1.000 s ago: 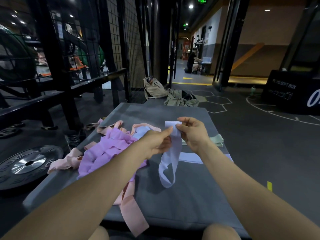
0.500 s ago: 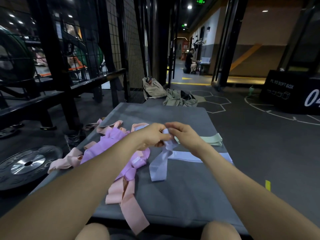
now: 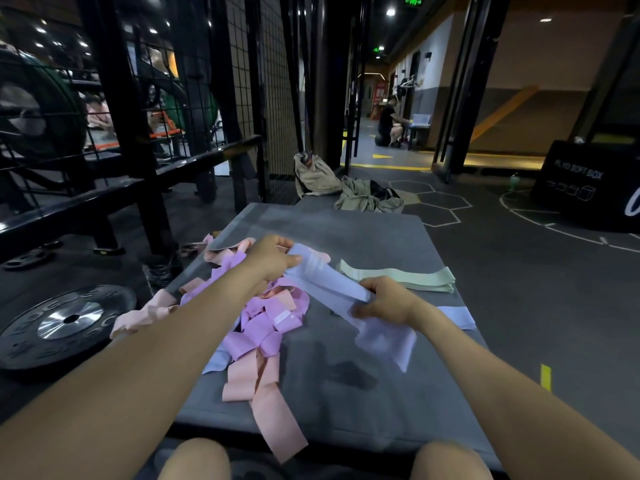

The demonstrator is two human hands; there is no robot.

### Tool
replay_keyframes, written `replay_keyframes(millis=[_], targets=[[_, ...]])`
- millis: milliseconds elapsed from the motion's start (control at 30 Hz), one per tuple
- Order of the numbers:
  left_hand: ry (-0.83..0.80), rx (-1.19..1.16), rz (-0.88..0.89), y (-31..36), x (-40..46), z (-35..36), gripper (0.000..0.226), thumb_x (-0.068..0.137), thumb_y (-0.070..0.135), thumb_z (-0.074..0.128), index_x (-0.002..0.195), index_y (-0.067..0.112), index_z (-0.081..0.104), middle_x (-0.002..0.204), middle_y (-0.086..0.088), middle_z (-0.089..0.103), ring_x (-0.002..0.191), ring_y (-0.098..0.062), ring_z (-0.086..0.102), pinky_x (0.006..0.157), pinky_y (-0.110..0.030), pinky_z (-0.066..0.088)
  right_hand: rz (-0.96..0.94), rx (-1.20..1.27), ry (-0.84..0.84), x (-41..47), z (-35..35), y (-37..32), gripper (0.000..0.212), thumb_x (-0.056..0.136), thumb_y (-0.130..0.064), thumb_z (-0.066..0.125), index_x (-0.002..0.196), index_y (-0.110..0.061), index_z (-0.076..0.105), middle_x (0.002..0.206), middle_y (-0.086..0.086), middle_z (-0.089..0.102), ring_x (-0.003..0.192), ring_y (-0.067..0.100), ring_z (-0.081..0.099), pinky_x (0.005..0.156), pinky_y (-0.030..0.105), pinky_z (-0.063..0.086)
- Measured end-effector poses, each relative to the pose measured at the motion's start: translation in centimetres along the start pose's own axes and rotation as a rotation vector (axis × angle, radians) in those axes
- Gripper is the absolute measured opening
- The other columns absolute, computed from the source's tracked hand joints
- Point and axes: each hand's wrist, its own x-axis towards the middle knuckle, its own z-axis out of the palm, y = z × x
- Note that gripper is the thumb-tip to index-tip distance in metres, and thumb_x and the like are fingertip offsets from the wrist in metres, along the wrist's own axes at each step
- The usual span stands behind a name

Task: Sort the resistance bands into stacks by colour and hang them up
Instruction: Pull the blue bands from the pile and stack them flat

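Head view
Mat (image 3: 346, 393): grey pad on the gym floor, carrying all the bands; the person's knees show at its near edge.
Left hand (image 3: 273, 259): over the mat's far left part, fingers curled round one end of the blue band (image 3: 329, 285).
Right hand (image 3: 388, 301): over the mat's right half, fingers pinching the same blue band further along.
Blue band: stretched at a slant between the two hands, above the mat; its loose end (image 3: 384, 339) hangs blurred below the right hand.
Second blue band (image 3: 455, 317): flat on the mat near its right edge, partly hidden by the right wrist.
Green bands (image 3: 398, 279): a flat stack on the mat's far right side, just beyond the right hand.
Tangle (image 3: 266, 317): purple and pink bands heaped on the mat's left half, under the left forearm.
Pink band (image 3: 273, 417): trails from the tangle over the mat's near edge.
Weight plate (image 3: 65, 323): flat on the floor left of the mat.
Plyo box (image 3: 585, 188): black, well beyond the mat's right side.
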Motion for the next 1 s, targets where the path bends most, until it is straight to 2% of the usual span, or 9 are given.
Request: replay_keyframes(millis=[233,333,433,500,567,633,733,800,1000], targets=[[0.242,-0.047,0.021,-1.2,0.4,1.5,0.028,0.087,0.002,0.061,0.114,0.001,0.058,0.113,-0.014,0.062,0.098,-0.031,0.058,0.074,-0.029,0.044,0.056,-0.154,0.002,-0.3,0.2,2.1,0.002,0.082,-0.011,0.053,0.081,-0.012,0.054,0.082,0.005,0.058,0.075,0.022,0.047,0.064,0.029,0.039],[0.372,-0.043,0.003,-1.9,0.7,1.0,0.028,0.088,0.002,0.056,0.116,0.002,0.059,0.106,-0.007,0.061,0.094,-0.029,0.057,0.074,-0.028,0.042,0.132,-0.269,0.017,-0.5,0.0,4.1,0.025,0.082,-0.013,0.054,0.062,-0.022,0.042,0.076,0.002,0.053,0.074,0.024,0.044,0.063,0.028,0.035],[0.43,-0.009,-0.022,-3.1,1.2,-0.5,0.029,0.085,0.002,0.056,0.114,0.001,0.062,0.12,-0.013,0.063,0.101,-0.03,0.06,0.083,-0.03,0.046,0.177,-0.21,0.045,-1.1,-0.1,6.3,0.035,0.078,-0.009,0.06,0.054,-0.022,0.037,0.06,-0.004,0.044,0.068,0.02,0.04,0.052,0.026,0.031],[0.423,0.05,-0.024,-3.7,1.0,-0.4,0.026,0.085,0.002,0.057,0.111,0.0,0.061,0.123,-0.014,0.061,0.09,-0.026,0.056,0.067,-0.023,0.044,0.187,-0.132,0.079,-1.2,0.0,6.9,0.034,0.076,-0.006,0.061,0.055,-0.019,0.038,0.059,-0.001,0.042,0.065,0.018,0.036,0.051,0.026,0.029],[0.424,0.052,-0.025,-4.1,0.7,0.1,0.023,0.087,0.0,0.054,0.11,-0.002,0.059,0.123,-0.017,0.058,0.085,-0.022,0.047,0.04,-0.013,0.038,0.181,-0.084,0.097,-1.1,0.1,7.3,0.024,0.076,-0.003,0.061,0.06,-0.012,0.047,0.061,0.002,0.044,0.066,0.017,0.036,0.051,0.027,0.029],[0.439,0.02,-0.031,-4.3,0.9,0.2,0.019,0.088,-0.001,0.053,0.106,0.0,0.06,0.125,-0.019,0.058,0.084,-0.025,0.048,0.035,-0.01,0.037,0.178,-0.032,0.126,-0.9,0.3,7.6,0.009,0.076,-0.001,0.063,0.07,-0.005,0.057,0.067,0.007,0.051,0.067,0.018,0.042,0.056,0.027,0.034],[0.44,0.028,-0.058,-4.7,1.2,0.0,0.026,0.089,0.001,0.054,0.114,-0.002,0.06,0.112,-0.019,0.062,0.084,-0.025,0.052,0.053,-0.018,0.039,0.273,0.069,0.356,-0.7,0.6,8.2,0.01,0.082,-0.003,0.059,0.08,-0.012,0.06,0.081,0.009,0.062,0.073,0.023,0.052,0.064,0.027,0.042],[0.428,0.004,-0.079,-5.2,1.3,0.3,0.027,0.088,0.002,0.056,0.114,-0.003,0.06,0.111,-0.019,0.062,0.083,-0.02,0.048,0.063,-0.024,0.04,0.339,0.039,0.516,-0.5,0.7,8.2,0.006,0.088,-0.008,0.053,0.083,-0.011,0.052,0.091,0.014,0.064,0.078,0.028,0.052,0.065,0.03,0.039],[0.389,0.043,-0.099,-6.4,1.9,1.2,0.025,0.084,0.002,0.059,0.109,0.0,0.063,0.115,-0.019,0.065,0.091,-0.029,0.059,0.075,-0.026,0.042,0.419,-0.374,0.532,-0.9,1.3,8.4,0.011,0.095,-0.013,0.04,0.102,-0.005,0.037,0.102,0.021,0.059,0.093,0.039,0.057,0.066,0.037,0.034]])
